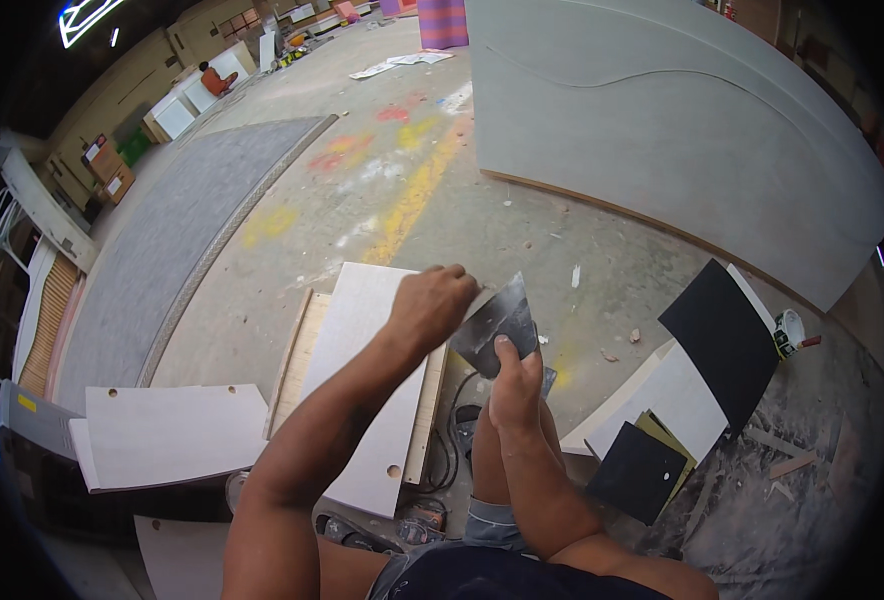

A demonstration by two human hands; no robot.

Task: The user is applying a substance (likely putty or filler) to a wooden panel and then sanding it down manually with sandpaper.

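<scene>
Pinching tight, the dark sheet [497, 325] is held at both ends by the left hand [430, 305] and right hand [515, 385], above the white board [367, 380].

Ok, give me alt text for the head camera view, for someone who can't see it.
Seen from above, a person's left hand and right hand hold a dark grey sheet over a white board lying on a dusty concrete floor. Black squares lie to the right, with a large grey panel beyond.
</scene>
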